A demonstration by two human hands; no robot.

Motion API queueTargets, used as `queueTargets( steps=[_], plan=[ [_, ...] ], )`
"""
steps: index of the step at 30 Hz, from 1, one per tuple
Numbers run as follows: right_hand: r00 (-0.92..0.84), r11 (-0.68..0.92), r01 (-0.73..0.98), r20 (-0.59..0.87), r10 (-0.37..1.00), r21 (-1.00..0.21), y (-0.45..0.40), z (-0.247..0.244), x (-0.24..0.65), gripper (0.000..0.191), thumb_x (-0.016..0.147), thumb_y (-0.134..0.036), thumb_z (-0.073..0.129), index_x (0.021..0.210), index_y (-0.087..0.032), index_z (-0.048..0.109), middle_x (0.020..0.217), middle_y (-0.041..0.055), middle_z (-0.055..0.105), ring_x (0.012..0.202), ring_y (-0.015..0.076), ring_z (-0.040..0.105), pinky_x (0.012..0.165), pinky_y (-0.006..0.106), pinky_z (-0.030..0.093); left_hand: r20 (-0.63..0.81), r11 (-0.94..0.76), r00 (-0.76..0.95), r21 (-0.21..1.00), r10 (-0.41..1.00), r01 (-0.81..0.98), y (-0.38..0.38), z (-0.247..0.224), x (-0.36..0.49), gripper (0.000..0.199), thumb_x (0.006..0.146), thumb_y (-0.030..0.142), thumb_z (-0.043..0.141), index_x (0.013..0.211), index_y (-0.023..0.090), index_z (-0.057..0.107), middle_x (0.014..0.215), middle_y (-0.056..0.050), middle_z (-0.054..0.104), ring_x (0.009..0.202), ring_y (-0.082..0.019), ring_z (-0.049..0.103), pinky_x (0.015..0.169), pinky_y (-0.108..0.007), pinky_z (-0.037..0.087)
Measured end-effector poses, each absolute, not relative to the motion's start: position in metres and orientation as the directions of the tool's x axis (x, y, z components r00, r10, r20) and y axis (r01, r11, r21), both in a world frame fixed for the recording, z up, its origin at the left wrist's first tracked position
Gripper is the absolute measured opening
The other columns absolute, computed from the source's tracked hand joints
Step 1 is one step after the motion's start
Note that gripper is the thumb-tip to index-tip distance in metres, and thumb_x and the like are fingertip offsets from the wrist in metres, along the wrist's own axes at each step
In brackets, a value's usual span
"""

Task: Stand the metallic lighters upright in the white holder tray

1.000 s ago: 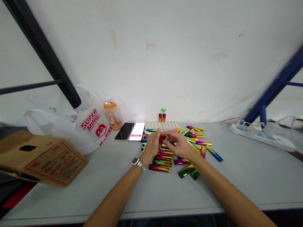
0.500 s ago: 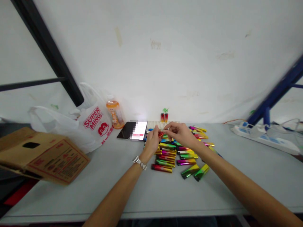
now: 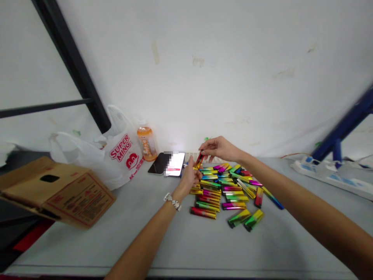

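Note:
Many shiny lighters [image 3: 233, 192] in red, green, purple and gold lie on the grey table, several in a stacked column at the left of the spread. Above their back left part, my right hand [image 3: 217, 149] pinches the dark upper end of a red and gold lighter [image 3: 199, 158], which is tilted. My left hand [image 3: 190, 177], with a watch at the wrist, has its fingers closed by the lower, golden end of something; whether that is the same lighter is hard to tell.
A phone [image 3: 159, 163] lies left of the hands, with an orange drink bottle [image 3: 147, 143] behind it. Farther left are a white plastic bag [image 3: 116, 163] and a cardboard box [image 3: 78, 198]. A white power strip [image 3: 332, 177] with cables lies at the right.
My right hand has risen and now holds a lighter tilted up. My left hand sits a little lower. The whole view has shifted slightly, uncovering more lighters.

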State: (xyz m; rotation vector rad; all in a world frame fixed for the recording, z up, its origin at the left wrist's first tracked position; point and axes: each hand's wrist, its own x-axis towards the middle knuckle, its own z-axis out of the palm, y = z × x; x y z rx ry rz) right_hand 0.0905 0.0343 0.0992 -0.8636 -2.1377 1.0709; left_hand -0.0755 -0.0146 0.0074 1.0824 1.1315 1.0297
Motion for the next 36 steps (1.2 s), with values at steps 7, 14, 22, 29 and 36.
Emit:
queueTargets(
  steps=[7,14,22,29,36],
  plan=[
    [-0.586,0.661,0.695,0.311,0.749,-0.283,0.105,0.106,0.083,0.022,0.076,-0.006,0.063,0.093,-0.011,0.076,0.083,0.0074,0.076,0.072,0.0157,0.068,0.075,0.027,0.052,0.252,-0.245,0.04,0.872,0.967,0.424,-0.022,-0.006,-0.096,0.058,0.091,0.065,0.037,0.064,0.018,0.058,0.051,0.001,0.052,0.054,-0.015,0.05,0.056,-0.027,0.033],
    [-0.579,0.621,0.762,0.234,0.781,-0.184,0.142,0.071,0.068,0.026,0.075,-0.003,0.062,0.095,-0.01,0.078,0.089,0.0106,0.077,0.078,0.0189,0.07,0.073,0.025,0.051,0.336,-0.326,0.09,0.76,0.938,0.563,-0.024,-0.007,-0.092,0.053,0.094,0.057,0.039,0.059,0.019,0.052,0.054,0.0,0.052,0.054,-0.014,0.047,0.055,-0.027,0.027],
    [-0.587,0.616,0.761,0.19,0.787,-0.205,0.149,0.07,0.061,0.025,0.072,0.0,0.061,0.089,-0.009,0.079,0.086,0.0128,0.077,0.075,0.0208,0.071,0.071,0.028,0.053,0.357,-0.318,0.082,0.676,0.93,0.665,-0.02,-0.008,-0.098,0.05,0.093,0.053,0.041,0.058,0.019,0.051,0.055,0.001,0.05,0.053,-0.013,0.041,0.055,-0.027,0.024],
    [-0.576,0.596,0.783,0.155,0.803,-0.178,0.146,0.071,0.061,0.025,0.075,-0.001,0.06,0.09,-0.009,0.078,0.086,0.0122,0.077,0.08,0.0214,0.07,0.076,0.029,0.053,0.355,-0.242,0.004,0.629,0.935,0.739,-0.017,-0.009,-0.102,0.051,0.093,0.053,0.04,0.057,0.02,0.053,0.053,0.0,0.051,0.051,-0.014,0.04,0.054,-0.027,0.02],
    [-0.537,0.556,0.831,0.257,0.804,-0.003,0.128,0.055,0.056,0.027,0.084,-0.004,0.052,0.097,-0.006,0.076,0.112,0.0187,0.067,0.099,0.022,0.065,0.089,0.026,0.047,0.373,-0.183,-0.101,0.652,0.922,0.735,-0.016,-0.005,-0.109,0.05,0.093,0.052,0.039,0.06,0.019,0.057,0.056,-0.001,0.057,0.053,-0.014,0.044,0.055,-0.026,0.021]
  ],
)
